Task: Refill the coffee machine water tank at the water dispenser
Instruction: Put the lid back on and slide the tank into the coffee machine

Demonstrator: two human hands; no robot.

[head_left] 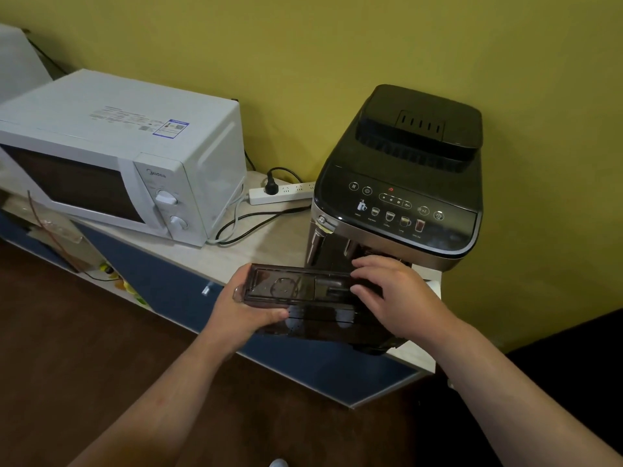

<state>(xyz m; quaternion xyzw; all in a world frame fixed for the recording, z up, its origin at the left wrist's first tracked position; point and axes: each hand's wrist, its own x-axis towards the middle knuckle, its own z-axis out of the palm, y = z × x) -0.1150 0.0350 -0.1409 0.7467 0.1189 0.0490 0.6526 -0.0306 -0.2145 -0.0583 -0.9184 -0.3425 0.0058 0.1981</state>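
A black coffee machine (404, 183) stands on a pale counter against the yellow wall, its touch panel lit. In front of it I hold the dark smoked-plastic water tank (303, 291), long side across, its lid facing up. My left hand (246, 308) grips the tank's left end, thumb along the near side. My right hand (394, 294) covers the tank's right end with fingers curled over the lid. The tank's right part is hidden under that hand. No water dispenser is in view.
A white microwave (128, 156) sits left of the machine on the counter (266, 244). A white power strip (279, 194) with a black plug and cables lies between them by the wall. Blue cabinet fronts and dark wood floor lie below.
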